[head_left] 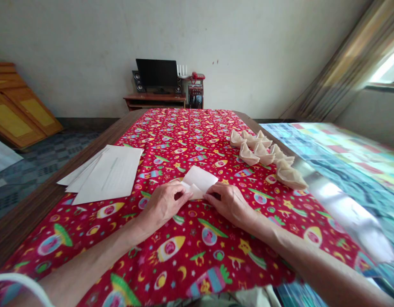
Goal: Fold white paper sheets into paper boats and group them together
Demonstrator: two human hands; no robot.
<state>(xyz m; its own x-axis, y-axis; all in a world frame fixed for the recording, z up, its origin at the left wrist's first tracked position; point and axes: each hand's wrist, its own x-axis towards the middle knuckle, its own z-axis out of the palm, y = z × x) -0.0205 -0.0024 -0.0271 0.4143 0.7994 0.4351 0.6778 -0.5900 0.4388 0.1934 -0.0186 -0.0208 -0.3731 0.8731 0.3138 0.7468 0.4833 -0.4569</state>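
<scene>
Paper point(199, 177) sits front and centre, right between the two hands, low on the red patterned cloth point(190, 128), and both sides of it are covered! The left hand point(163, 200) has thumb and fingers closed on the left end, near a small raised flap; the right hand point(232, 202) pinches the lower right corner. It's a matched grip, one hand per side, and that likely keeps the small piece square and stops it skating over the soft cloth. The broad upper panel lies uncovered beyond the fingertips, so the creases look easy to watch from above.

Over to the left, loose white sheets point(110, 175) lie flat and fanned, edges staggered, which probably makes a single one easy to lift. They rest close to the left arm, yet well apart from the working spot.

And out on the right, folded tan shapes point(261, 151) gather near the table's far-right side, one of them point(289, 175) nearest the right arm. They stand apart from both hands, and that spacing seems to spare their raised points a knock from a passing elbow. Forearms come in low from either side, leaving the middle open to view.
</scene>
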